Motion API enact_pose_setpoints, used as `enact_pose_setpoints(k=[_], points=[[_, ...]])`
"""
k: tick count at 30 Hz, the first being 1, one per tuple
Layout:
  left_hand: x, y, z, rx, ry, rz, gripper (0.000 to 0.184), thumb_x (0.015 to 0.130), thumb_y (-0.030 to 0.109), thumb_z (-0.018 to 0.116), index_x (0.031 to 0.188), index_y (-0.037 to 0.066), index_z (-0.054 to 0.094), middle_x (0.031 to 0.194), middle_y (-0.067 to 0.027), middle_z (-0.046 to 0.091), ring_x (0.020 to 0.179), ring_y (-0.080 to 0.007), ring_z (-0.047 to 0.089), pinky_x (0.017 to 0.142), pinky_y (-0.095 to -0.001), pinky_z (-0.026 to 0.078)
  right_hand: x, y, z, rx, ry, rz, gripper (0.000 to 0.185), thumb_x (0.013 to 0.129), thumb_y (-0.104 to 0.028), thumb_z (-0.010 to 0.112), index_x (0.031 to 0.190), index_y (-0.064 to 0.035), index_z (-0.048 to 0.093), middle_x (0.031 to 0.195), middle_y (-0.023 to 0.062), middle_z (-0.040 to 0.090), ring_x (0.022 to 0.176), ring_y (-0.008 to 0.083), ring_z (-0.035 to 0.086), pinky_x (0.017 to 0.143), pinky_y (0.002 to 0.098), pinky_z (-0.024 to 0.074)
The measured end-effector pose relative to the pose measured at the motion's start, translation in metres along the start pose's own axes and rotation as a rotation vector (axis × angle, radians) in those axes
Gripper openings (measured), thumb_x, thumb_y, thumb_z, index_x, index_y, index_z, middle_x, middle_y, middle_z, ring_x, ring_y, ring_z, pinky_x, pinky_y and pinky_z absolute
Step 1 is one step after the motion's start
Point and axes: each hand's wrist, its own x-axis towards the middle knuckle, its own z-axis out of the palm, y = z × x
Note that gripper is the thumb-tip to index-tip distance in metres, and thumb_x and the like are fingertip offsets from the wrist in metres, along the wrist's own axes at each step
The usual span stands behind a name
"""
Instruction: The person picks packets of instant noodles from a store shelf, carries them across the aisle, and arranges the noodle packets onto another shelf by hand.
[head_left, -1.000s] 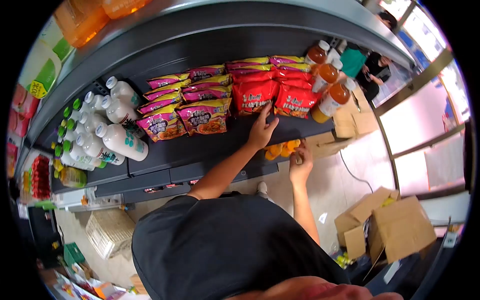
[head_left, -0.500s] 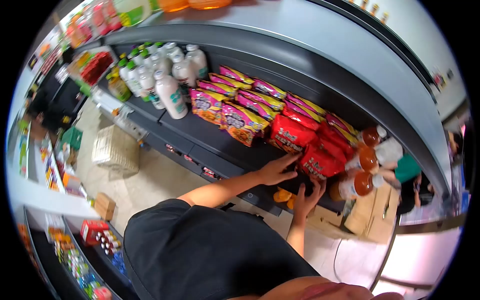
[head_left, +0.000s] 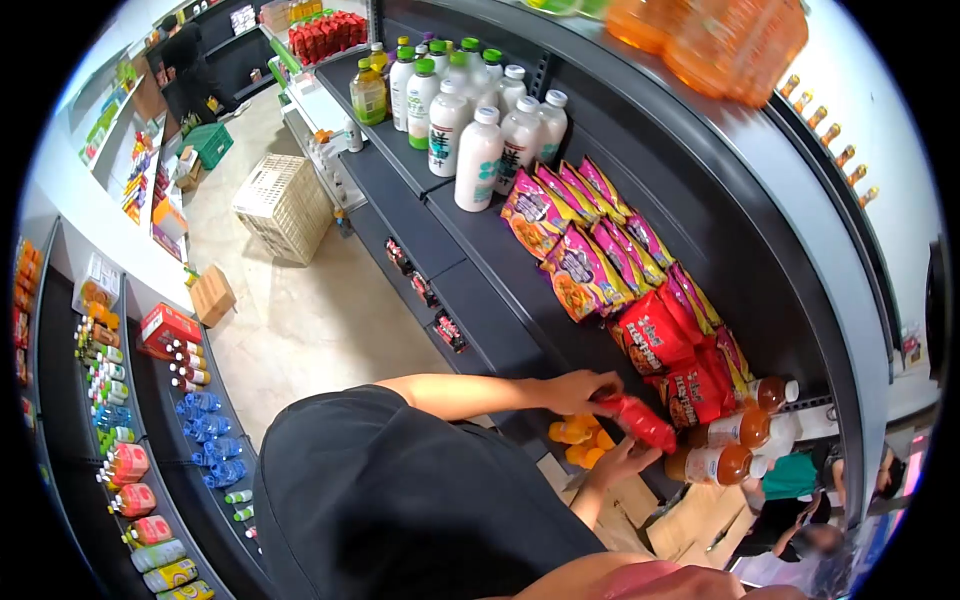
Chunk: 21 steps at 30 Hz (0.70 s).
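My left hand [head_left: 580, 391] and my right hand [head_left: 624, 464] grip a red noodle packet [head_left: 645, 424] from its two ends, in front of the dark shelf [head_left: 480, 250]. Just behind it stand more red noodle packets [head_left: 655, 330], with purple-and-yellow noodle packets [head_left: 580, 270] in rows to their left. Close to my right hand lie bottles of amber drink [head_left: 715, 465] at the right end of the shelf. Orange bottles [head_left: 575, 430] show on a lower level below my left hand. My fingers partly cover the packet.
White bottles [head_left: 478, 160] stand further left on the shelf. Large orange bottles [head_left: 735, 45] sit on the level above. A cream basket [head_left: 285, 210] and a cardboard box [head_left: 212, 297] are on the floor. Stocked shelves [head_left: 140, 440] line the left. Other people [head_left: 800, 500] are at the right edge.
Both hands were at the front of the red packets on the shelf; now they hold one red packet away from the row. The view has turned, so the shelf runs more steeply downward.
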Motion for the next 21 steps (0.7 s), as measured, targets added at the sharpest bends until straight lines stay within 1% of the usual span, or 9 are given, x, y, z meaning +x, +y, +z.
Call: enact_pose_setpoints(k=[2, 4, 5, 6, 9, 10, 14, 15, 21], points=[[-0.024, -0.009, -0.001, 0.008, 0.030, 0.109, 0.054, 0.092, 0.030, 0.075, 0.133, 0.003, 0.053, 0.110, -0.0196, 0.070, 0.100, -0.0360, 0.069, 0.085, -0.0434, 0.053, -0.010, 0.005, 0.003, -0.017, 0.034, -0.061, 0.078, 0.098, -0.037, 0.066, 0.152, 0.0075, 0.033, 0.143, 0.0271, 0.050, 0.125, 0.0354, 0.056, 0.104, 0.0420, 0.0464], [-0.061, 0.013, -0.029, -0.030, -0.001, -0.092, 0.058, 0.092, 0.031, 0.076, 0.136, 0.002, 0.053, 0.115, -0.0215, 0.069, 0.103, -0.0361, 0.069, 0.089, -0.0418, 0.053, -0.030, 0.003, 0.011, -0.049, 0.030, -0.102, 0.087, 0.096, -0.049, 0.068, 0.152, 0.0084, 0.033, 0.145, 0.0286, 0.047, 0.130, 0.0383, 0.054, 0.108, 0.0452, 0.0442], [-0.080, 0.018, -0.042, -0.042, -0.008, -0.166, 0.061, 0.091, 0.032, 0.076, 0.138, 0.001, 0.052, 0.117, -0.0218, 0.069, 0.105, -0.0350, 0.069, 0.091, -0.0410, 0.053, -0.041, 0.010, 0.023, -0.063, 0.032, -0.128, 0.071, 0.096, -0.019, 0.064, 0.152, 0.0078, 0.030, 0.145, 0.0262, 0.049, 0.128, 0.0339, 0.054, 0.112, 0.0431, 0.0393], [-0.098, 0.021, -0.054, -0.054, -0.013, -0.239, 0.063, 0.091, 0.032, 0.076, 0.140, 0.001, 0.051, 0.120, -0.0221, 0.069, 0.108, -0.0339, 0.069, 0.094, -0.0401, 0.053, -0.048, 0.004, 0.032, -0.095, -0.058, -0.113, 0.073, 0.096, -0.021, 0.065, 0.153, 0.0081, 0.030, 0.146, 0.0266, 0.048, 0.130, 0.0344, 0.052, 0.114, 0.0435, 0.0375], [-0.161, -0.018, -0.073, -0.257, 0.291, -0.099, 0.070, 0.091, 0.030, 0.078, 0.146, 0.001, 0.047, 0.130, -0.0183, 0.067, 0.119, -0.0260, 0.066, 0.104, -0.0384, 0.049, -0.060, -0.026, 0.080, -0.058, -0.433, -0.049, 0.082, 0.094, -0.029, 0.072, 0.154, 0.0085, 0.030, 0.149, 0.0269, 0.045, 0.138, 0.0346, 0.046, 0.118, 0.0427, 0.0319], [-0.183, -0.005, -0.093, -0.405, 0.310, -0.193, 0.071, 0.091, 0.025, 0.079, 0.149, 0.001, 0.045, 0.136, -0.0134, 0.064, 0.128, -0.0196, 0.058, 0.110, -0.0379, 0.045, -0.081, -0.017, 0.105, -0.159, -0.354, -0.054, 0.076, 0.093, -0.026, 0.074, 0.150, 0.0072, 0.036, 0.146, 0.0232, 0.049, 0.134, 0.0323, 0.049, 0.116, 0.0412, 0.0348], [-0.268, 0.013, -0.168, -0.563, 0.536, -0.474, 0.059, 0.095, 0.021, 0.076, 0.143, -0.001, 0.050, 0.132, -0.0100, 0.065, 0.122, -0.0176, 0.060, 0.109, -0.0375, 0.046, -0.133, -0.081, 0.208, 0.213, -0.730, 0.128, 0.050, 0.095, -0.017, 0.071, 0.135, 0.0037, 0.048, 0.131, 0.0144, 0.057, 0.122, 0.0231, 0.055, 0.106, 0.0368, 0.0424], [-0.292, -0.015, -0.171, -0.540, 0.644, -0.413, 0.054, 0.096, 0.020, 0.075, 0.140, -0.001, 0.052, 0.127, -0.0089, 0.066, 0.118, -0.0167, 0.061, 0.107, -0.0372, 0.048, -0.145, -0.100, 0.231, 0.216, -0.820, 0.169, 0.047, 0.096, -0.015, 0.070, 0.134, 0.0035, 0.049, 0.129, 0.0137, 0.059, 0.120, 0.0221, 0.056, 0.106, 0.0363, 0.0429], [-0.433, 0.020, -0.237, -0.484, 1.136, -0.515, 0.050, 0.097, 0.014, 0.073, 0.138, -0.006, 0.052, 0.126, -0.0131, 0.068, 0.113, -0.0170, 0.065, 0.100, -0.0345, 0.053, -0.259, -0.165, 0.355, 0.404, -1.271, 0.384, 0.034, 0.101, -0.007, 0.062, 0.132, 0.0034, 0.054, 0.120, 0.0100, 0.066, 0.109, 0.0157, 0.062, 0.098, 0.0313, 0.0479]])
